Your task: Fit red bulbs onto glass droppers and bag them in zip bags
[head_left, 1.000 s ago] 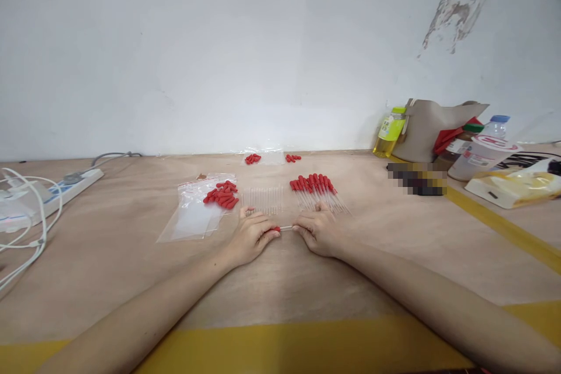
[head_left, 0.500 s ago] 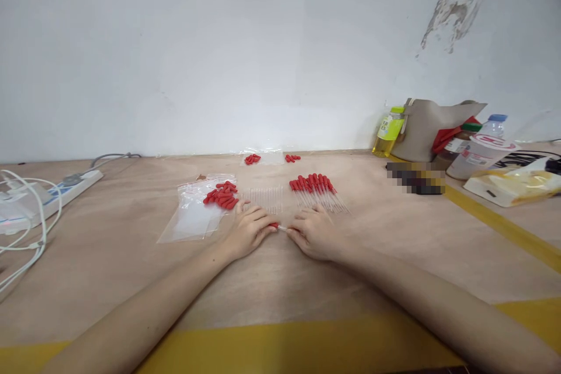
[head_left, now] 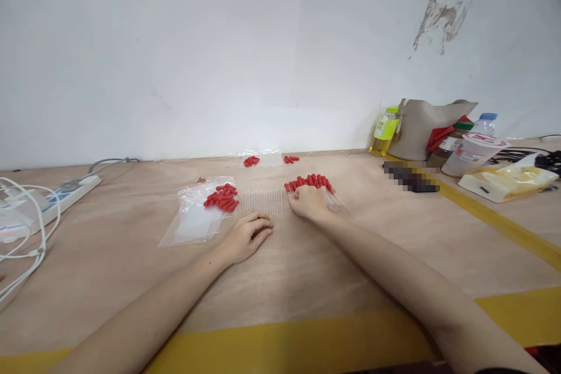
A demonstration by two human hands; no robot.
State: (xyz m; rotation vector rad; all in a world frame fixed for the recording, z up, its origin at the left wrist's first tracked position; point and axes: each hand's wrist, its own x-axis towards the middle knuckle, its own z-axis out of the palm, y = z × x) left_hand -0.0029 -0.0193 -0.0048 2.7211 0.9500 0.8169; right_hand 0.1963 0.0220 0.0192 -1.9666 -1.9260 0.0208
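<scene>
My right hand (head_left: 309,201) is closed at the left end of a fanned row of droppers (head_left: 339,201), thin clear tubes with red rubber bulbs. Its fingertips pinch the leftmost dropper (head_left: 287,187), whose tube they mostly hide. On the bare table my left hand (head_left: 248,236) rests, thumb and fingers apart, with nothing seen between them. Beyond it, side by side, lie several clear thin tubes (head_left: 263,201) without bulbs. A heap of loose red bulbs (head_left: 222,197) sits to their left, on clear plastic bags (head_left: 188,228).
Near the wall lie two small groups of red bulbs (head_left: 251,161) and a clear bag (head_left: 269,158). A white power strip (head_left: 70,196) with cables is at left. Along the right stand a yellow drink bottle (head_left: 384,133), a grey bag (head_left: 421,128), a tub (head_left: 473,155) and a tissue pack (head_left: 508,180).
My right hand has moved away from my left, forward to the row, taking the dropper along. My left hand has let go of the red bulb and opened slightly.
</scene>
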